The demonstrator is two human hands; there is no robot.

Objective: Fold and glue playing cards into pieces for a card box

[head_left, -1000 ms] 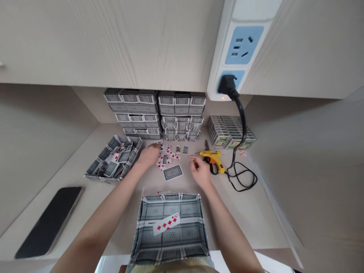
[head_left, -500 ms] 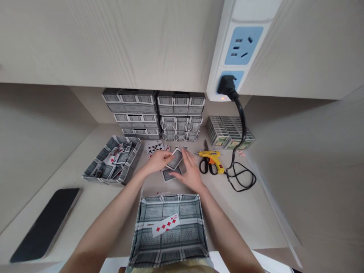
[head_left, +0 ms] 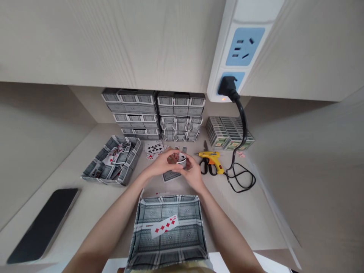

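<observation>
Between my two hands a playing card [head_left: 182, 160] is bent into a curve, its face with black pips partly showing. My left hand [head_left: 163, 163] pinches it from the left. On its right side, my right hand [head_left: 193, 173] grips it with thumb and fingers. Below the hands a face-down card [head_left: 170, 175] lies on the desk, partly covered. Just behind, several face-up cards [head_left: 154, 147] lie loose. Closest to me, between my forearms, stands an open box made of cards [head_left: 170, 200], with a six of diamonds strip [head_left: 165, 226] inside.
A yellow glue gun [head_left: 212, 157] lies beside black-handled scissors [head_left: 204, 167] on the right, near a cord [head_left: 247, 182]. At left are a card box [head_left: 131, 167] of loose cards and a phone [head_left: 44, 223]. Stacked card boxes [head_left: 136, 117] and packed decks [head_left: 227, 132] stand behind.
The card between my hands was flat with its back showing; now it is curved and its face shows. My right fingers have closed in around it.
</observation>
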